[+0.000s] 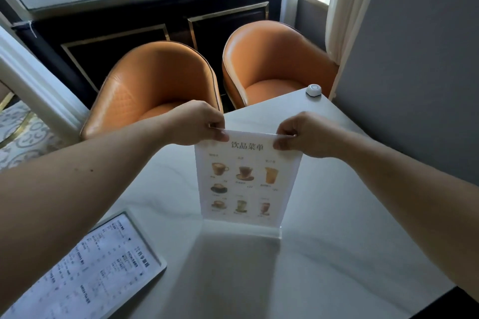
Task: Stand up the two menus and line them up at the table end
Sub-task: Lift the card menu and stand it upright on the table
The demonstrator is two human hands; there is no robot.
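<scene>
A drinks menu (246, 181) in a clear acrylic holder stands upright in the middle of the white table (324, 254), its picture side facing me and its base on the tabletop. My left hand (197, 123) pinches its top left corner. My right hand (303, 134) pinches its top right corner. A second menu (85, 274), printed with text, lies flat near the table's front left edge, partly under my left forearm.
A small white call button (313, 90) sits at the table's far right corner beside a grey wall (414, 59). Two orange armchairs (160, 85) (277, 65) stand beyond the far table edge. A dark panelled wall and windows lie behind them.
</scene>
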